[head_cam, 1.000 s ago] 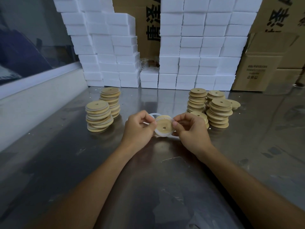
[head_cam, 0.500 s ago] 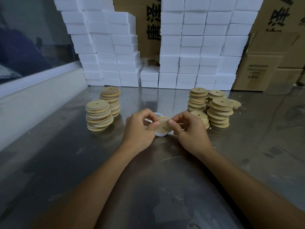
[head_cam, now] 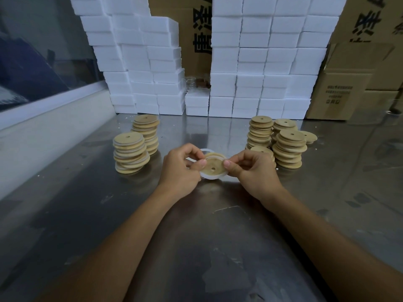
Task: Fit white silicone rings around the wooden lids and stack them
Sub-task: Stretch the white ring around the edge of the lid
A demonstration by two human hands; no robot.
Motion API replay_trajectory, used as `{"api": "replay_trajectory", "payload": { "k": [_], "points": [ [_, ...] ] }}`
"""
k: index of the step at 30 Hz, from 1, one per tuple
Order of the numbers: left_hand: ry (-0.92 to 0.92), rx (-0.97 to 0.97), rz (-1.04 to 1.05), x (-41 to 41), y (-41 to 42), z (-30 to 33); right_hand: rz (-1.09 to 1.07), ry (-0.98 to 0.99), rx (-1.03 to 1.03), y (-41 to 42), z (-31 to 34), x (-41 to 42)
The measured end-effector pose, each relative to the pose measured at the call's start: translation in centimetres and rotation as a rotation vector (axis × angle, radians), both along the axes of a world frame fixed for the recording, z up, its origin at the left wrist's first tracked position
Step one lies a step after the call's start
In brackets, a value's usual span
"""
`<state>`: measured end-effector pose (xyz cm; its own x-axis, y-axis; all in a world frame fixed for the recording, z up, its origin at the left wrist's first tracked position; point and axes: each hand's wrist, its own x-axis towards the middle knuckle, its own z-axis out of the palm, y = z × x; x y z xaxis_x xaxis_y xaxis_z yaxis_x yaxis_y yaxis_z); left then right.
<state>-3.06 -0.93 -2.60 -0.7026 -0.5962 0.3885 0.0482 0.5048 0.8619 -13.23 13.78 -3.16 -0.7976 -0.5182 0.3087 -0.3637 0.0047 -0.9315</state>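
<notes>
Stretching a white silicone ring (head_cam: 210,177) around a wooden lid (head_cam: 213,166), you held the pair between both hands just above the steel table (head_cam: 218,236).

Your left hand (head_cam: 182,168) pinched the lid's rim at its 9 o'clock, thumb on the face and fingers curled behind; your right hand (head_cam: 254,168) pinched it at 3 o'clock the same way. The lid looked light and stiff, a thin disc with a small centre hole, best taken by the edge. The ring looked soft, stretchy and probably a little slippery: it hugged the lid from 5 to 8 o'clock but stood loose above 12 o'clock, so it was likely only partly seated. Ringed stacks (head_cam: 130,153) stood at your 10 o'clock, bare lid stacks (head_cam: 287,149) at 2 o'clock, white foam blocks (head_cam: 261,62) beyond.
</notes>
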Motion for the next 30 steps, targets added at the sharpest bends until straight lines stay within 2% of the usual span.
{"api": "replay_trajectory", "payload": {
  "k": [8,14,19,30],
  "points": [
    [-0.003,0.044,-0.020,0.1,-0.6,-0.4,-0.013,0.026,0.038,0.1,-0.2,0.3],
    [0.000,-0.267,0.020,0.2,0.1,-0.5,-0.075,0.322,0.089,0.2,0.0,0.7],
    [0.025,-0.339,-0.028,0.2,0.3,-0.4,-0.054,0.486,0.097,0.2,0.3,1.2],
    [-0.007,-0.251,-0.021,-0.1,-0.1,-0.3,-0.056,0.141,0.040,0.2,0.3,0.4]
  ]
}}
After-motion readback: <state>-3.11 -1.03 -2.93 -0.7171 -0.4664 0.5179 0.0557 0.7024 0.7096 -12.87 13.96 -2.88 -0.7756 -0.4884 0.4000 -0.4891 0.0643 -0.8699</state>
